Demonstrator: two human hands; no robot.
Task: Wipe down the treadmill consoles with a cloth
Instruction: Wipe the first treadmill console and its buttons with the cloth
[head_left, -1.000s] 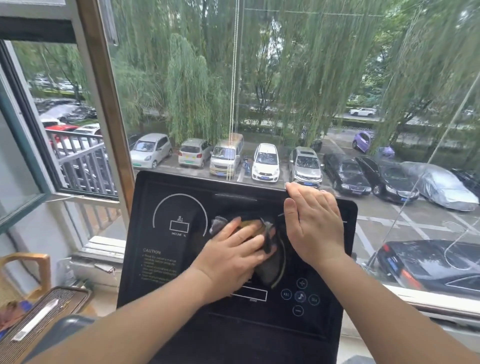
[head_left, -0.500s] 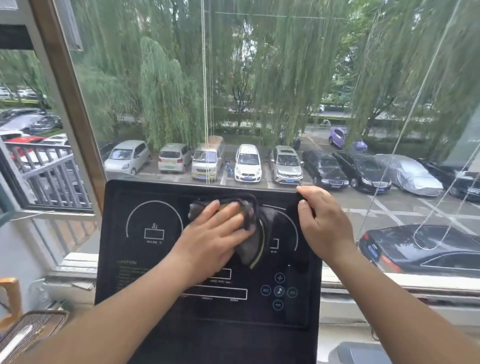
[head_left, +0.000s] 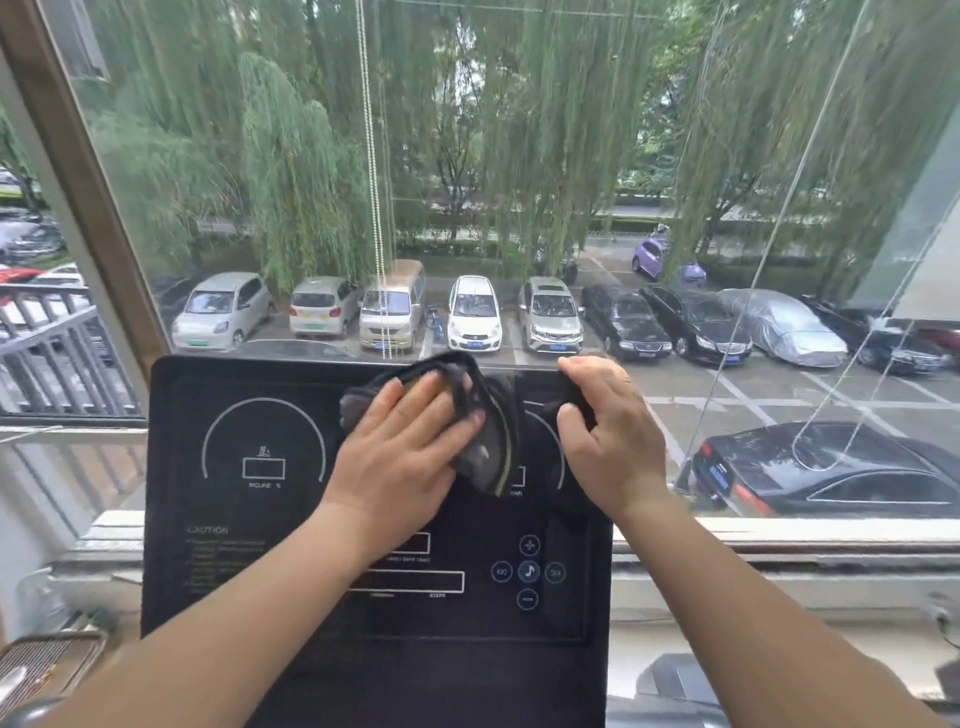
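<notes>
At console (head_left: 234, 571) top edge, centre: left hand (head_left: 400, 457) flat, fingers straight, pressing dark cloth (head_left: 488, 457); right hand (head_left: 613, 447) curled round top-right edge, bracing. Risk: cloth bunched, may skip panel patches or slip over edge.

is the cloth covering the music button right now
No, the cloth lies near the top edge of the console under the left hand, and the music button lower down is uncovered.
</notes>
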